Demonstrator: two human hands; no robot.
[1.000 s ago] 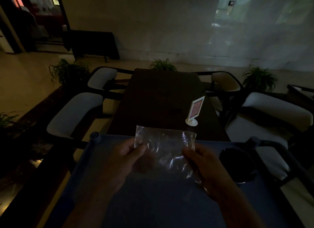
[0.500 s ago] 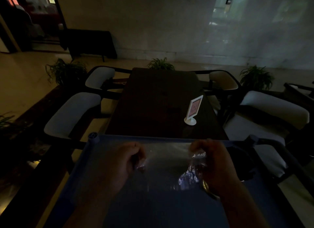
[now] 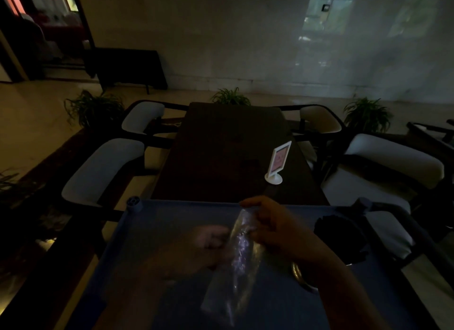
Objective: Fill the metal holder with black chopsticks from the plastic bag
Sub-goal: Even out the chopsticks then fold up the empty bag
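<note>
Head view, dim light: the right hand (image 3: 282,229) pinches the upper end of a clear, crinkled plastic bag (image 3: 237,261), thumb and fingers closed on it, so that the bag hangs down in a narrow, gathered strip over the blue fabric-topped cart surface (image 3: 159,226). Held by one end like this, the bag looks slack and flat; I judge it empty or nearly so, since no dark sticks show inside it, though the blur leaves that uncertain. The left hand (image 3: 208,241) is smeared by motion just left of the bag, beside or touching its middle; whether its fingers are spread or closed on the plastic I cannot tell.

To the right of the right hand, near the cart's right edge, stands a dark round mass (image 3: 340,238), probably the metal holder with the black chopsticks bristling from its top, though it is too dark to separate sticks from container. It sits apart from both hands, with the right wrist, which wears a pale bangle (image 3: 301,277), between it and the bag.

Beyond the cart a small white table sign stand (image 3: 277,164) rests on a dark rectangular dining table (image 3: 221,157).
</note>
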